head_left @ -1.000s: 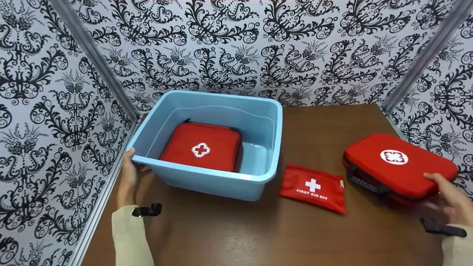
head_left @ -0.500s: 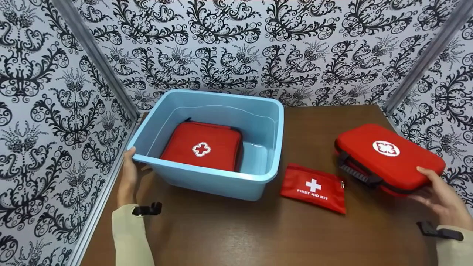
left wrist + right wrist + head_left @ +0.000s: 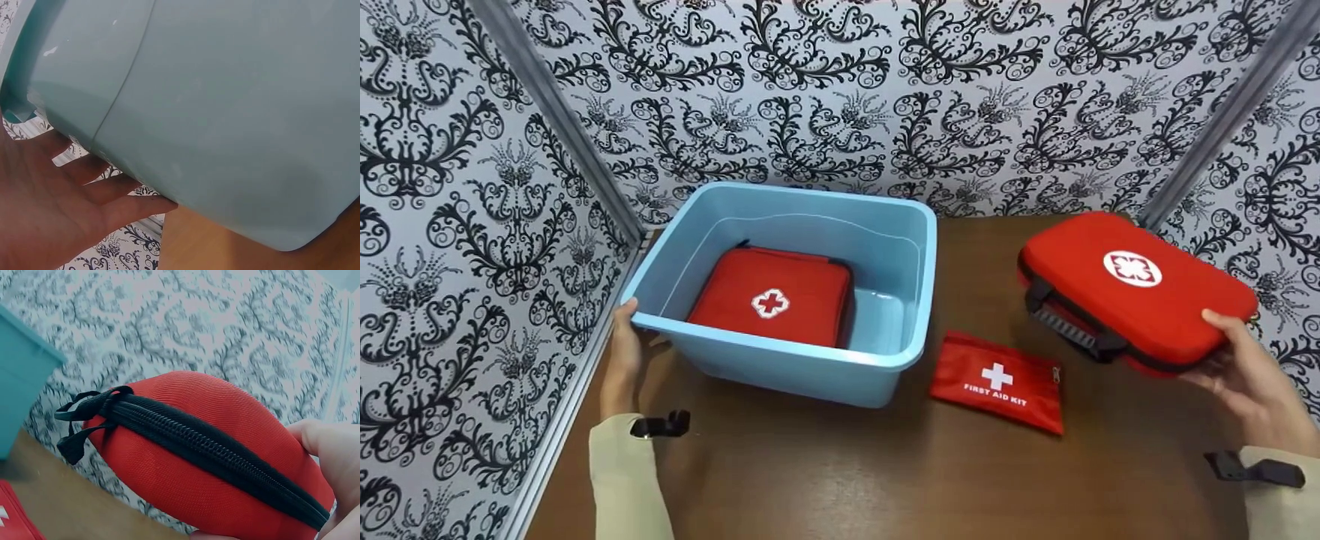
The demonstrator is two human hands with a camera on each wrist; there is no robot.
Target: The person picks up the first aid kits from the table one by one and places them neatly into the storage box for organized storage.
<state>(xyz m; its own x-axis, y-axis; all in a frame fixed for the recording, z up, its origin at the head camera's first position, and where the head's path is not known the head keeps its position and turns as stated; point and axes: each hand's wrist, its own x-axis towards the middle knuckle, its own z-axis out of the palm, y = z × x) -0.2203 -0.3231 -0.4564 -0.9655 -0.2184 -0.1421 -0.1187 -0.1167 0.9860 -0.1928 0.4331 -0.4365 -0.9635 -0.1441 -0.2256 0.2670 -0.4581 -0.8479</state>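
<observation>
My left hand (image 3: pixel 622 352) is at the near left corner of a light blue plastic bin (image 3: pixel 795 375), one fingertip up at the rim. In the left wrist view its fingers (image 3: pixel 121 188) stretch, nearly straight, along the bin's outer wall. Inside the bin lies a red first aid bag (image 3: pixel 750 289) with a white-edged cross. My right hand (image 3: pixel 1245 375) grips the right end of a red zippered first aid case (image 3: pixel 1192 289), thumb on top, other fingers beneath. The case is raised over the table and tilted, its black handle facing front left. The zipper (image 3: pixel 208 447) shows closed.
A flat red first aid pouch (image 3: pixel 997 382) with a white cross lies on the brown table (image 3: pixel 840 472), just right of the bin. Patterned walls (image 3: pixel 840 97) stand at the back and both sides, with metal posts at the corners.
My right hand has lifted the first aid case and carried it a little left and toward the back. The left hand, the bin and the pouch stay where they were.
</observation>
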